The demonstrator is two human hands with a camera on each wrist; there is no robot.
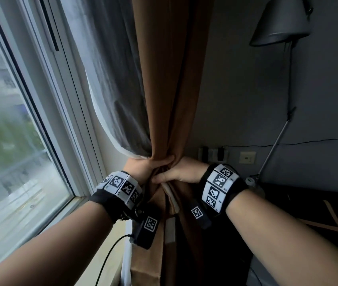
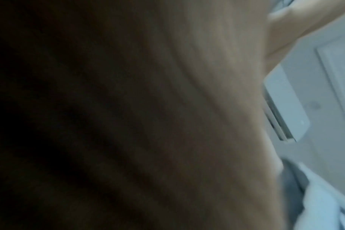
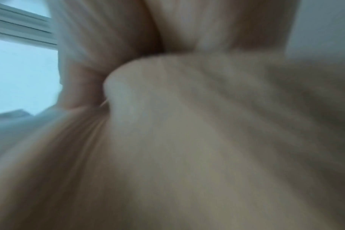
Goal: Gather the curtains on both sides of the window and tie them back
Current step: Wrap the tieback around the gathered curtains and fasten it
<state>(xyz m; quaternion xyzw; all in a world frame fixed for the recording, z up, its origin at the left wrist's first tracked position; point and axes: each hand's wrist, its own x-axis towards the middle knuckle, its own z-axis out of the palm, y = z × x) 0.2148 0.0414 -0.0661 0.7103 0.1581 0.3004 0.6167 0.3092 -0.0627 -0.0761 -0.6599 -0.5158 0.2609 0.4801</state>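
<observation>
Access check, curtain side. Brown curtain (image 1: 170,79) bunched at mid-height; left hand (image 1: 143,167) & right hand (image 1: 182,171) both wrapped round the gather, touching each other, no gap btwn them. Left: sheer curtain (image 1: 110,79) and window frame (image 1: 60,120) close in, narrow passage only. Right: wall w/ sockets (image 1: 213,154) just beside right hand; lamp arm (image 1: 275,143) and cable further right. Open room above sockets, btwn curtain & lamp.

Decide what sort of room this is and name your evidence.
Probably a bedroom or hotel room: a brown fabric curtain beside a white-framed window, and a grey metal wall lamp above wall sockets.
</observation>
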